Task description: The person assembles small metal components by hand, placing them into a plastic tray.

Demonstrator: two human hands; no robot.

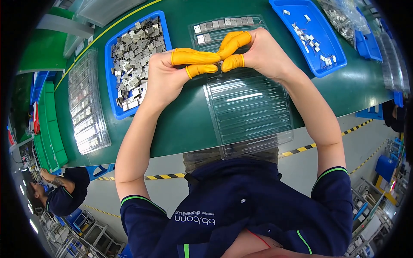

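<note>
Over the clear ribbed tray (251, 105), left hand (170, 71) and right hand (260, 49) met tip to tip, each pinched nearly closed on some small part (220, 63), honestly mostly hidden between those yellow finger covers (195, 57). Blue bin (166, 32) of grey pieces (137, 53) sat just left of the left hand.

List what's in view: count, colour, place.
worktable: one, green, across top
left tray: one, blue, tabletop left
metallic pieces: many, grey, left tray
right tray: one, blue, tabletop right
small pieces: many, white, right tray
ridged tray: at least one, clear, centre
blocks: roughly twelve, pale, ridged tray
loaded trays: uncounted, clear, far left
bins: uncounted, green, left
plastic bagging: uncounted, clear, top right
floor tape: several, yellow-black, floor
coworkers: two seen, dark clothing, edges
small part: one, colour unclear, centre
hands: two, yellow finger cots, pinching small part
</note>
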